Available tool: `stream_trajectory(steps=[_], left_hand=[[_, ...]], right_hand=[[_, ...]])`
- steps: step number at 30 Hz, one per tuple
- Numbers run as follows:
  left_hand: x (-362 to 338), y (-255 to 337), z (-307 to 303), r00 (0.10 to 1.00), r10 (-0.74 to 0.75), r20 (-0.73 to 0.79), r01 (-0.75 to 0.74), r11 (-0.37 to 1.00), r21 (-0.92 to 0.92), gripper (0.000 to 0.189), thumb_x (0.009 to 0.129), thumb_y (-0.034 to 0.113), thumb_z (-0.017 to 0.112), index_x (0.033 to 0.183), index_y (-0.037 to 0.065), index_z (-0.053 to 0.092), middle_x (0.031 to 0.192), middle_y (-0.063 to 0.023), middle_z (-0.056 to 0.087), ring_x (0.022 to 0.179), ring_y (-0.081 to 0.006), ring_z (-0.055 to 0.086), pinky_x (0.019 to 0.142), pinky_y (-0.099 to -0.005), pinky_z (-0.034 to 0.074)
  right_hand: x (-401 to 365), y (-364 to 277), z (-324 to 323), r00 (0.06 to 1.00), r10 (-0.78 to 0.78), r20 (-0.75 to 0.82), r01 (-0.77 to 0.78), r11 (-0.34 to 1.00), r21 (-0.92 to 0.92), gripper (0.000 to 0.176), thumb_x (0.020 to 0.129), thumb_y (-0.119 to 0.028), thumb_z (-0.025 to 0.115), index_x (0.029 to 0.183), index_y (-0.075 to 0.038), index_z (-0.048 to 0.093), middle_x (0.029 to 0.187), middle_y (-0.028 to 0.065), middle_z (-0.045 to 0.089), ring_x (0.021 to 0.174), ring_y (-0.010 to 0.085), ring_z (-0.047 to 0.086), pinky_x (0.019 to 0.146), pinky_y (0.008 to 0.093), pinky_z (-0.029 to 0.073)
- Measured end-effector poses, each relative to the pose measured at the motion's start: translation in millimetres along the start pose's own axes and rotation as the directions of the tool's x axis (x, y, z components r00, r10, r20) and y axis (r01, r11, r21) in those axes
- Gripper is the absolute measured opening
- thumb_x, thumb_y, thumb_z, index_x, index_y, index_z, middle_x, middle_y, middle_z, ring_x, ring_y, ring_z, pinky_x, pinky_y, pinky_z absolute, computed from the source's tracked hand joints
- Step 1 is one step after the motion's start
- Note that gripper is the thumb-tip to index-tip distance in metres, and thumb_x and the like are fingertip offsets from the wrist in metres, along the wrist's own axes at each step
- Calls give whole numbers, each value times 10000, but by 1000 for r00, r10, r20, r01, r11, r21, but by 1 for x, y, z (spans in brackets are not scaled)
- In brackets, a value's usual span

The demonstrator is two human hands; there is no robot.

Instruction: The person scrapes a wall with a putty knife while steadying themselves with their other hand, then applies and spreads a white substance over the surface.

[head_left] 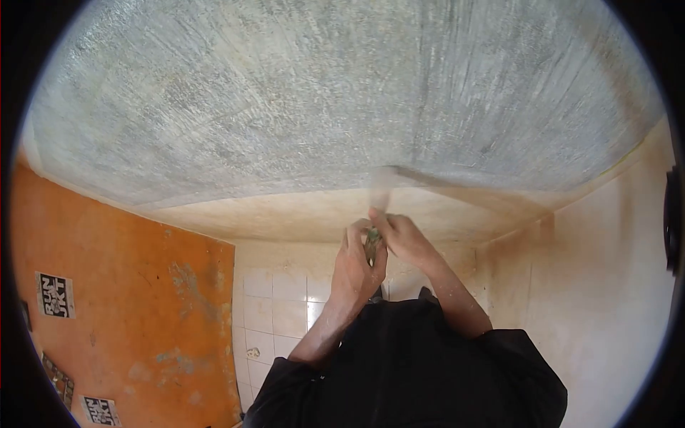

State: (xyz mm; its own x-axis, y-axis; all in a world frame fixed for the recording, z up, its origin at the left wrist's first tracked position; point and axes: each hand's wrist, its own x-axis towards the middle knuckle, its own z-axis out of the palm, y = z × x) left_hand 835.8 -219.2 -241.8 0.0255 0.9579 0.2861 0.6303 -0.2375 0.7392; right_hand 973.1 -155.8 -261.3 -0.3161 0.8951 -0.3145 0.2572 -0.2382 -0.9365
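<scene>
Both my hands are close together in front of my chest, just below the edge of the grey-streaked surface. My left hand is closed around a small greenish, partly see-through thing, mostly hidden by the fingers. Right beside it, my right hand is closed, its fingers gripping the lower end of a pale flat blade-like tool. Motion smears that tool, and I cannot tell its exact kind. Its upper end overlaps the lower edge of the grey-streaked surface. Pale specks dot my right forearm.
An orange wall with scuffed patches and stickers stands on the left. A cream wall rises on the right. White floor tiles lie below, with a small crumb-like piece on them.
</scene>
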Motion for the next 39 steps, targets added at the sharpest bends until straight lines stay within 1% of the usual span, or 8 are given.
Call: stream_trajectory(steps=[3,9,12,15,20,24,26,39], left_hand=[[10,-48,-2,985,-165,57,172,971,-164,648,921,91,632,1497,100,334,829,-160,638,729,-293,669,640,-411,505],[7,-144,-31,975,-177,137,165,982,95,607,949,190,649,1478,133,356,789,-127,664,649,-264,671,589,-387,497],[23,-164,-51,976,-207,73,185,953,239,475,929,271,680,1367,181,522,849,-108,682,701,-375,660,612,-486,512],[43,-147,-80,993,115,2,-104,884,456,311,919,239,693,1229,222,683,757,-52,625,602,-256,644,545,-366,514],[48,-147,-68,978,206,-41,-166,878,448,332,898,193,715,1227,235,697,758,-36,618,582,-219,628,543,-355,512],[38,-154,-79,997,26,-75,0,947,320,327,887,174,726,1208,233,715,738,-40,614,555,-196,608,516,-349,492],[46,-149,-56,995,92,-47,-74,951,301,332,887,169,727,1214,227,714,724,-43,609,539,-188,596,504,-346,482],[30,-171,-52,992,-20,-127,39,988,148,317,912,168,710,1227,207,711,760,-56,617,503,-191,499,505,-343,433]], right_hand=[[6,-2,24,976,-216,-9,202,927,-315,643,1050,-498,347,858,31,658,898,278,646,885,460,611,806,503,462],[30,46,20,960,-259,-109,215,927,-306,488,1039,-423,460,955,30,619,834,224,619,790,377,606,764,441,475],[33,42,-4,792,-467,-393,403,884,-238,325,1023,-302,548,979,14,616,808,161,600,738,241,569,697,363,471],[31,8,-32,489,-599,-634,449,796,-405,173,985,-176,612,1012,-7,636,812,121,609,754,199,571,689,313,463],[24,-12,-55,61,-821,-568,252,564,-787,446,884,-170,750,1267,-9,586,1375,251,426,1191,322,499,950,376,471],[33,-17,-80,19,-800,-600,107,598,-794,915,865,-327,772,1537,-3,243,1565,338,-3,1451,474,115,1154,548,240],[39,0,-90,206,-785,-584,57,605,-794,1156,873,-445,732,1563,-23,-94,1562,345,-212,1445,526,-194,1147,652,-21],[34,14,-110,304,-792,-529,-25,549,-836,1130,924,-474,651,1538,-9,-175,1548,346,-264,1431,520,-258,1123,650,-125]])
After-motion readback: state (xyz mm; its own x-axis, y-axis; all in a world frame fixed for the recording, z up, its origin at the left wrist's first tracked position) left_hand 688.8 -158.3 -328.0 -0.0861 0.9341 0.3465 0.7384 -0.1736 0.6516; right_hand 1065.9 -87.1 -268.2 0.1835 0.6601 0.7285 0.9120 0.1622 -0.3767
